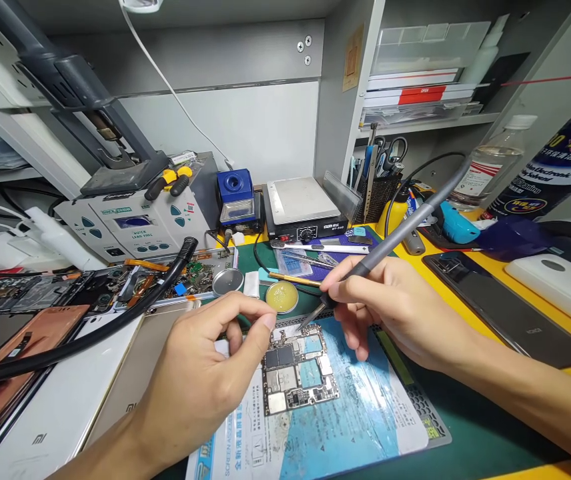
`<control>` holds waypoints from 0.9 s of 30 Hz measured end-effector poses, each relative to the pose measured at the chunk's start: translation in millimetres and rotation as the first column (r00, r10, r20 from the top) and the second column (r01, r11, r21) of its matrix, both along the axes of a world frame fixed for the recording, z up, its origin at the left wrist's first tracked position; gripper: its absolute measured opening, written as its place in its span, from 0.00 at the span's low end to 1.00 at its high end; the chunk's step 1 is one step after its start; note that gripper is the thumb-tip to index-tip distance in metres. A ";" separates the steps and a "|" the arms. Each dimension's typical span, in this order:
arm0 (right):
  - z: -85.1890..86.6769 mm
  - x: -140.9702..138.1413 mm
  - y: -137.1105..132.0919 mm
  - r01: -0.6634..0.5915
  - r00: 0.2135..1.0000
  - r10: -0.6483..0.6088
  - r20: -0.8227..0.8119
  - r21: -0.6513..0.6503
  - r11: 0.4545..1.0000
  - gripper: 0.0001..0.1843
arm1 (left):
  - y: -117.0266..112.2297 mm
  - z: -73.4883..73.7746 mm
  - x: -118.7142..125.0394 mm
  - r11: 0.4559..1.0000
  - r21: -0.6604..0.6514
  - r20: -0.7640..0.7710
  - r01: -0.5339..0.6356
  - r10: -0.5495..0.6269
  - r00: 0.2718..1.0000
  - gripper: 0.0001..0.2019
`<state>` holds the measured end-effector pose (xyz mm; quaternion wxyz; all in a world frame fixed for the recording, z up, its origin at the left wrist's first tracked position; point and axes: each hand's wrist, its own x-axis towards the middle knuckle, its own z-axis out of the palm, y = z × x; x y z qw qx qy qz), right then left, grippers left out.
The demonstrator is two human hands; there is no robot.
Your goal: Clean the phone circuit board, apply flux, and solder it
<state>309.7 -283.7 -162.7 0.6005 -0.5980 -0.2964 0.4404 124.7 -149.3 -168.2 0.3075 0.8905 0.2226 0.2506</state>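
A phone circuit board lies on a blue-and-white printed sheet in front of me. My right hand is closed around a grey soldering iron, held like a pen, its tip touching the board's top edge. My left hand is at the board's left edge with thumb and forefinger pinched together; whatever they grip is too small to make out. A round tin of yellow flux sits just behind the board.
A soldering station and a hot plate stand at the back. Phone parts and back covers crowd the left. A black hose crosses there. A dark phone, bottles and a spray can fill the right.
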 end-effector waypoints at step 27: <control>0.0 -4.4 -5.9 0.021 0.992 -0.023 0.124 0.013 1.000 0.02 | -0.6 -2.7 -3.3 1.000 -0.015 0.019 -0.002 0.002 1.000 0.08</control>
